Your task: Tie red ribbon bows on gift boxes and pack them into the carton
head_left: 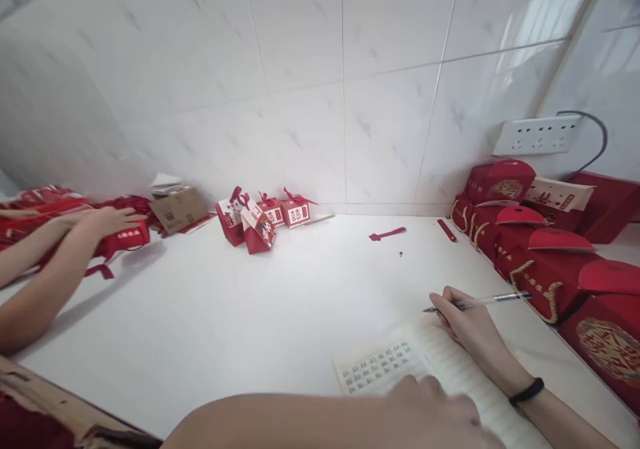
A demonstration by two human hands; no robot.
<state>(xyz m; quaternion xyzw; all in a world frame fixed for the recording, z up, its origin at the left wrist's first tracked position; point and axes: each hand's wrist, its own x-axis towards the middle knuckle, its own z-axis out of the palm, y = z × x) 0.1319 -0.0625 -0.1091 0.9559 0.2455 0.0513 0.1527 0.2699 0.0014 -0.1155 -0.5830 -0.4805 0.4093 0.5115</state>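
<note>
My right hand (467, 322) is closed around a clear pen (493, 299), its tip pointing left just above the top of an open notebook (440, 359). A black band circles the right wrist. My left forearm reaches across the bottom of the view, and my left hand (435, 405) lies over the lower part of the notebook. That hand is blurred and its fingertips are hidden. Printed or written characters in rows fill the notebook's left page (377, 365); the right page shows faint lines.
Red gift boxes (550, 262) with rope handles line the right side below a power strip (537, 135). Small red-and-white boxes (257, 229) stand by the wall. Red strips (387, 233) lie nearby. At left, another person's hands (107, 225) touch a red box (133, 235).
</note>
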